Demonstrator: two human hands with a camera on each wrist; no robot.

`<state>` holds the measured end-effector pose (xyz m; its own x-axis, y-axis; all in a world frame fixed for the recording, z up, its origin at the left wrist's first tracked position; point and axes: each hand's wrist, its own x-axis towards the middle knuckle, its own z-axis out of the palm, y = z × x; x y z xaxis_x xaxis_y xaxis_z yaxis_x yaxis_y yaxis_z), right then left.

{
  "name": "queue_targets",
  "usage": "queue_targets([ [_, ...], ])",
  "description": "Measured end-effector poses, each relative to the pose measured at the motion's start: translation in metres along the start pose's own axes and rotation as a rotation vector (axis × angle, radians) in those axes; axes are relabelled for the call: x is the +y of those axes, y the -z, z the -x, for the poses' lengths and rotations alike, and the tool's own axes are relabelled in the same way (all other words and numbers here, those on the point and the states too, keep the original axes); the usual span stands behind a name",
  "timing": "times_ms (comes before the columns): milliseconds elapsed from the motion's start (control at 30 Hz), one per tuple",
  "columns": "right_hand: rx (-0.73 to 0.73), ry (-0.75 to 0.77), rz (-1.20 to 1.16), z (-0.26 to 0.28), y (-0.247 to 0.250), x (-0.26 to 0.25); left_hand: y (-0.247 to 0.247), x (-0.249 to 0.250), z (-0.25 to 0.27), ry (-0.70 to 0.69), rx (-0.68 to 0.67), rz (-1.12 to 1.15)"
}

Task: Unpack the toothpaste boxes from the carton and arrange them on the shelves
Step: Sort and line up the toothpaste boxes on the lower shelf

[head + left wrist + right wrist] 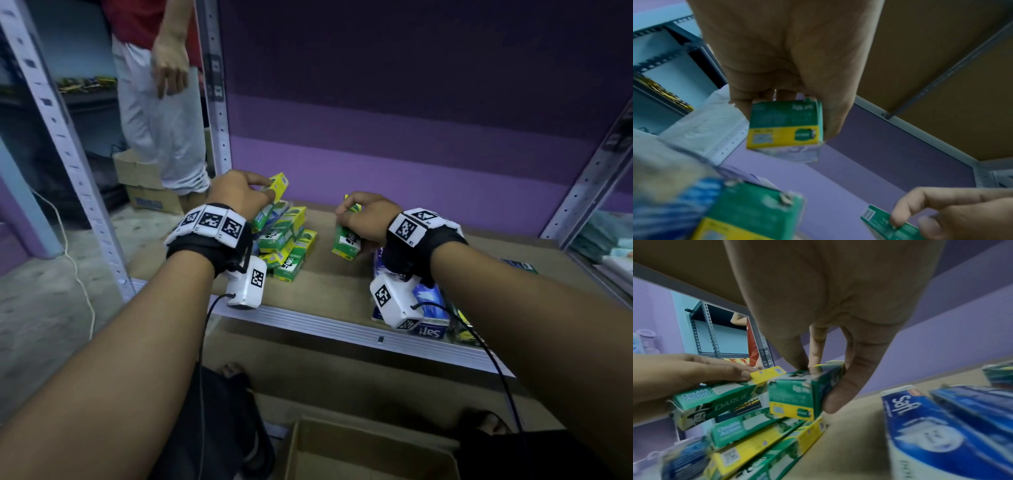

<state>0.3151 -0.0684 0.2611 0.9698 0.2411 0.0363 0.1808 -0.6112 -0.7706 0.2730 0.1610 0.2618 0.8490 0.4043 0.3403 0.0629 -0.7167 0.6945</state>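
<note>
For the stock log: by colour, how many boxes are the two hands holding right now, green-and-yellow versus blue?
Green-and-yellow: 2, the left box in the left hand and the right box in the right hand
Blue: 0, the blue boxes lie on the shelf
Total: 2

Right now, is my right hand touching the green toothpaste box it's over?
Touching. The right wrist view shows the right hand pinching the green toothpaste box, fingertips on top and thumb against its side; the head view agrees.

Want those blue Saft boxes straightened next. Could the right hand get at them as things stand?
Probably not yet: the right hand is right above the blue Saft boxes, nothing between, but its fingers grip a green toothpaste box.
</note>
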Motion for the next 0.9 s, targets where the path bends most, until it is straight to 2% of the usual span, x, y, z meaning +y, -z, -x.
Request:
queue_targets([
  [300, -0.130, 0.016, -0.221, -0.011, -0.050, -0.048, 0.021, -0.051, -0.001, 0.065, -0.002, -0.077],
  [567, -0.133, -0.005, -0.206, -0.025, -0.088, -0.073, 0.006, -0.078, -0.001, 0.140, -0.087, -0.022],
  [767, -0.153, 0.003, -0.093, -0.032, -0.096, -0.082, -0.003, -0.083, -0.005, 0.173, -0.068, 0.018],
  [900, -0.176, -0.036, -0.100, -0.033, -0.099, -0.083, -0.005, -0.083, -0.004, 0.168, -0.092, 0.020],
])
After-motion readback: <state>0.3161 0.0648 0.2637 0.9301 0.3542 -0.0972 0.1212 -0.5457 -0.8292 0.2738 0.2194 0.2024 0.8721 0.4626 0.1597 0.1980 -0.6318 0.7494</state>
